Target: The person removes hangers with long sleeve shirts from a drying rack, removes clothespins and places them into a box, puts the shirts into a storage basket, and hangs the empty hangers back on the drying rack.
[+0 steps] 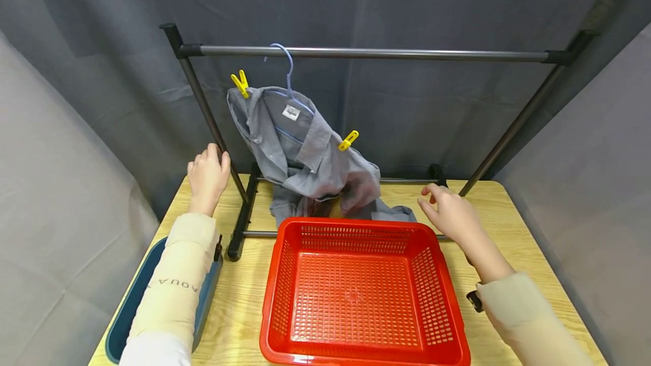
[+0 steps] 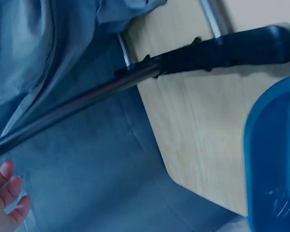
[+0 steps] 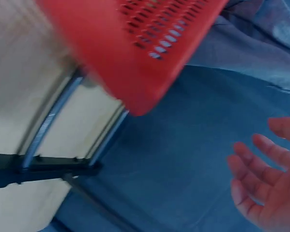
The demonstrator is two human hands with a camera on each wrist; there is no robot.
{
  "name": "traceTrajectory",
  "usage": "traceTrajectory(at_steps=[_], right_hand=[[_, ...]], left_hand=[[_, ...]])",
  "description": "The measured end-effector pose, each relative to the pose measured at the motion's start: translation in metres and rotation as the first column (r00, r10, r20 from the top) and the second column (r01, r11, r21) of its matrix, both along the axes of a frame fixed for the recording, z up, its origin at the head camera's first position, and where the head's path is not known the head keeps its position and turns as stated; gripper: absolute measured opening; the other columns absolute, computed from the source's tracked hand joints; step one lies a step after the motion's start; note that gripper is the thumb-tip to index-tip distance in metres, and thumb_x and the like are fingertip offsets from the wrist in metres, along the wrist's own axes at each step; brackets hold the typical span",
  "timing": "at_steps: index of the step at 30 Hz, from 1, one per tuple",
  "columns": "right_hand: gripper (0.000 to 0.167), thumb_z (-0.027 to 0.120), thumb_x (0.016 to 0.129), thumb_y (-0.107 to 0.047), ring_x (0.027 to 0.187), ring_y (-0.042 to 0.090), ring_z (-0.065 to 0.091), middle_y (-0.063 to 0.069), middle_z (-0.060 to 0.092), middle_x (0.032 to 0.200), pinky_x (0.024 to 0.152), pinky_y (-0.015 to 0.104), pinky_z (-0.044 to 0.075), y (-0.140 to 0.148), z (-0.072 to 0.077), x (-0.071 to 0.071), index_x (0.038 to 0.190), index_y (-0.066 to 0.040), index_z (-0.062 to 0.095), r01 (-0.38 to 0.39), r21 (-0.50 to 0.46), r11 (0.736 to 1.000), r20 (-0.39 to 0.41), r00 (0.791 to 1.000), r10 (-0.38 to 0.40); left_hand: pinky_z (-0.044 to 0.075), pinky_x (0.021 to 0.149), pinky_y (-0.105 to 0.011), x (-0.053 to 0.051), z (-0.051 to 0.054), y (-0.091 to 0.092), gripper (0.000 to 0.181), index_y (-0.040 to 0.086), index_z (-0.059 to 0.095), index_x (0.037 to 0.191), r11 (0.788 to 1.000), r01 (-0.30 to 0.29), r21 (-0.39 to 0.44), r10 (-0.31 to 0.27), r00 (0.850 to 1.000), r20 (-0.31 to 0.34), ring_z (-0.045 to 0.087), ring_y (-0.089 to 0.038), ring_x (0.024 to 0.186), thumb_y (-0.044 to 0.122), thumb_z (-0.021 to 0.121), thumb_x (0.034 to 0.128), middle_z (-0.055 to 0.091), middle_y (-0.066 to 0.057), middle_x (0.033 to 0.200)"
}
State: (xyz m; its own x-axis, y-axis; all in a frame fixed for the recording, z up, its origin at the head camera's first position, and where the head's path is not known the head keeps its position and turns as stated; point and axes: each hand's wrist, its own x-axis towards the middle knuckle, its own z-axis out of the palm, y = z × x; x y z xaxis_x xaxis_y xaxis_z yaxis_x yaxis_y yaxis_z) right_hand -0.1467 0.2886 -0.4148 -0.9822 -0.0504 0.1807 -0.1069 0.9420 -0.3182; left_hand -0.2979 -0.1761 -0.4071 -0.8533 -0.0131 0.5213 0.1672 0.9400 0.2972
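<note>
A grey shirt (image 1: 325,168) hangs tilted on a light blue hanger (image 1: 290,72) hooked over the rack's top bar. Yellow clothespins sit at its shoulders, one on the left (image 1: 241,83) and one on the right (image 1: 348,140). My left hand (image 1: 208,177) is beside the left post of the clothes rack (image 1: 200,92), fingers loosely bent; the left wrist view shows the fingers close to the post, and contact is unclear. To the right of the shirt, my right hand (image 1: 450,210) hovers with relaxed fingers and holds nothing, as the right wrist view (image 3: 273,179) confirms.
A red perforated basket (image 1: 274,298) stands on the wooden table (image 1: 239,304) in front of the rack, overlapping the shirt's lower part in view. A blue bin (image 1: 134,281) lies under my left forearm. Grey cloth (image 1: 432,4) hangs behind.
</note>
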Motion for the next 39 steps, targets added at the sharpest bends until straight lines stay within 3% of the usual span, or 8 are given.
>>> traceTrajectory(at_steps=[4,9,16,26,33,39], right_hand=[[0.025,0.055,0.090,-0.024,0.070,0.028,0.058,0.015,0.060,0.097,0.058,0.043,0.046,-0.016,0.013,-0.010,0.109,-0.008,0.055,-0.037,-0.013,0.999,-0.081,0.996,0.036],[0.027,0.058,0.088,-0.024,0.079,0.028,0.059,0.012,0.060,0.094,0.064,0.043,0.046,-0.035,0.027,-0.025,0.109,-0.007,0.055,-0.110,-0.002,0.994,-0.197,0.974,0.108],[0.036,0.058,0.088,-0.035,0.084,0.026,0.056,0.009,0.058,0.096,0.071,0.043,0.045,-0.062,0.045,-0.044,0.113,-0.010,0.054,-0.127,0.012,0.992,-0.177,0.976,0.128],[0.039,0.052,0.090,-0.042,0.086,0.025,0.054,0.009,0.057,0.097,0.076,0.043,0.043,-0.085,0.052,-0.060,0.110,-0.009,0.056,-0.178,0.019,0.984,-0.188,0.966,0.178],[0.027,0.054,0.090,-0.037,0.074,0.022,0.047,0.005,0.050,0.082,0.066,0.037,0.038,-0.099,0.049,-0.070,0.093,-0.010,0.056,-0.201,0.035,0.979,-0.229,0.952,0.203],[0.022,0.051,0.092,-0.030,0.072,0.025,0.050,0.006,0.049,0.076,0.064,0.039,0.040,-0.106,0.043,-0.080,0.084,-0.009,0.052,-0.214,0.047,0.976,-0.282,0.934,0.218]], left_hand=[[0.036,0.079,-0.053,-0.009,0.015,-0.002,0.046,-0.006,0.046,0.115,0.999,-0.050,-0.006,0.050,0.996,0.068,0.054,-0.043,0.092,0.034,0.038,0.0951,0.058,-0.027,0.101],[0.035,0.082,-0.055,-0.018,0.026,-0.003,0.054,-0.007,0.041,0.121,0.998,-0.065,-0.024,0.067,0.990,0.122,0.052,-0.044,0.096,0.041,0.034,0.0957,0.056,-0.029,0.105],[0.033,0.085,-0.055,-0.027,0.036,-0.002,0.060,-0.007,0.037,0.128,0.995,-0.083,-0.048,0.090,0.980,0.177,0.050,-0.045,0.100,0.044,0.031,0.0956,0.054,-0.029,0.111],[0.033,0.086,-0.053,-0.030,0.037,0.001,0.056,-0.007,0.039,0.127,0.995,-0.088,-0.047,0.096,0.974,0.205,0.050,-0.044,0.101,0.041,0.030,0.0968,0.055,-0.027,0.112],[0.032,0.088,-0.054,-0.031,0.036,0.000,0.062,-0.005,0.036,0.130,0.995,-0.088,-0.054,0.099,0.965,0.241,0.049,-0.043,0.103,0.045,0.024,0.0972,0.053,-0.027,0.115],[0.032,0.087,-0.053,-0.032,0.035,-0.001,0.064,-0.005,0.034,0.131,0.996,-0.074,-0.049,0.084,0.959,0.269,0.049,-0.043,0.104,0.047,0.022,0.0970,0.053,-0.026,0.116]])
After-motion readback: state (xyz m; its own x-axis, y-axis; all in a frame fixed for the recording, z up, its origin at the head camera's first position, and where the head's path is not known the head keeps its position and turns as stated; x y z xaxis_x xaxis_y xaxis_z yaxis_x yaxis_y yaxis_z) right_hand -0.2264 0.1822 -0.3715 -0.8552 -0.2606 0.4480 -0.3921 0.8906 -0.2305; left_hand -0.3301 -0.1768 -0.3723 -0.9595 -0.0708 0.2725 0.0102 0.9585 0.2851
